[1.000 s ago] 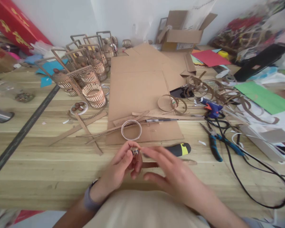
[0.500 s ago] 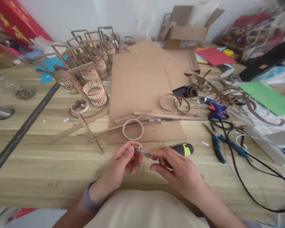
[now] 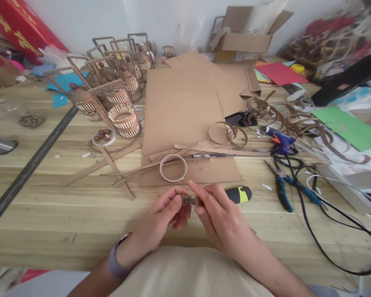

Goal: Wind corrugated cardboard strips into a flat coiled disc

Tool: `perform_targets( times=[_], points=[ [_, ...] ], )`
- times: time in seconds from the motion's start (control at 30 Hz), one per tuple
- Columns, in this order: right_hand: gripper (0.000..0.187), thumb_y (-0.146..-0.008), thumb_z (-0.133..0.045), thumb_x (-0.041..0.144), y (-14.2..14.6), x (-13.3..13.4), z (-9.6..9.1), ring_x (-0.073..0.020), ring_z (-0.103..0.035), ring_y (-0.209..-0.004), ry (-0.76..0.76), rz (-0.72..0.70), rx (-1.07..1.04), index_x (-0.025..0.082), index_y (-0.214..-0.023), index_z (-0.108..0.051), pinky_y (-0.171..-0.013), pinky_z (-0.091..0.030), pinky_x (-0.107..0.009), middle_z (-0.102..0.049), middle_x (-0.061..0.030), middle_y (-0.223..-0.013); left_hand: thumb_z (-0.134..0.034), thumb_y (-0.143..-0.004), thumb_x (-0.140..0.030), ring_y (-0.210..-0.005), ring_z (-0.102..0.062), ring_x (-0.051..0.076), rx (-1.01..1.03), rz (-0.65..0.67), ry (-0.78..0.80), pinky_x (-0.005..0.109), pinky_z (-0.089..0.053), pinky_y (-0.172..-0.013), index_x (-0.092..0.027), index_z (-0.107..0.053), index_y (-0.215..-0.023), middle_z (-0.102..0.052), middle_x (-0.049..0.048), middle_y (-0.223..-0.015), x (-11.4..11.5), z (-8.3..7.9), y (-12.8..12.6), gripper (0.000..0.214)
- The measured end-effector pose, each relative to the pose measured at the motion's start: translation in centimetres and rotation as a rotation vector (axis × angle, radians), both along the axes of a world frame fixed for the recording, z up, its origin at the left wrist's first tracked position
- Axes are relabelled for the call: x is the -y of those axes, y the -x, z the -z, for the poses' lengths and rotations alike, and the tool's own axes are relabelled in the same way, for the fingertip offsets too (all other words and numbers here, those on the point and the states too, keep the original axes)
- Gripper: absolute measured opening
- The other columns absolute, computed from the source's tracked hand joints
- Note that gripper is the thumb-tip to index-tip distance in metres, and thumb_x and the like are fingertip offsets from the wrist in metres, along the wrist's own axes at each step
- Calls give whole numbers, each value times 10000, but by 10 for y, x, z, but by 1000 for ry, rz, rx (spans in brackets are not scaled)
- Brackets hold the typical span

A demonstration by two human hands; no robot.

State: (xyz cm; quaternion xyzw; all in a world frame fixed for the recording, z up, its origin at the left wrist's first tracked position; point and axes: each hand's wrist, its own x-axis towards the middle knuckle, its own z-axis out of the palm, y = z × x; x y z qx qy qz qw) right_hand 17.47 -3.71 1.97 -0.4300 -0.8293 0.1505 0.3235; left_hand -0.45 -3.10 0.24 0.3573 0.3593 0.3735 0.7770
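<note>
My left hand (image 3: pixel 165 216) pinches a small metal-looking piece (image 3: pixel 186 200) between thumb and fingers, just above the wooden table (image 3: pixel 64 214). My right hand (image 3: pixel 218 216) meets it from the right, its fingertips closed on the same small piece. What exactly the piece is, I cannot make out. Right behind my right hand lies a black-and-yellow tool handle (image 3: pixel 239 194). A white ring (image 3: pixel 173 168) rests on the cardboard sheet (image 3: pixel 182 119) just beyond both hands.
Cardboard lanterns (image 3: pixel 111 99) stand at the back left, with cardboard strips (image 3: pixel 111 165) in front of them. Blue pliers (image 3: pixel 280 187), a blue glue gun (image 3: pixel 278 138) and black cables (image 3: pixel 327 231) lie right. An open box (image 3: pixel 241 39) and coloured paper (image 3: pixel 346 126) sit further back.
My right hand has closed in from the right onto the small piece held by my left hand. The left hand has shifted slightly right.
</note>
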Motion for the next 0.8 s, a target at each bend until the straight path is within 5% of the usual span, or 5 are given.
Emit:
perform_targets(
  times=[0.33, 0.8],
  points=[
    [348, -1008, -417, 135, 5, -4, 2, -177, -652, -799, -117, -43, 33, 128, -1342, -517, -701, -609, -307, -598, -82, -917, -531, -962, -544, -587, -430, 94, -51, 40, -49, 237, -318, -554, -170, -617, -987, -517, -33, -681, 2, 4, 2, 385],
    [301, -1037, -377, 190, 5, -5, 1, -173, -603, -708, -193, -41, 164, 112, -1230, -595, -642, -515, -310, -630, -63, -815, -614, -844, -659, -574, -410, 106, -204, 41, -75, 237, -335, -541, -165, -606, -857, -504, -34, -642, -1, -14, 1, 495]
  ],
)
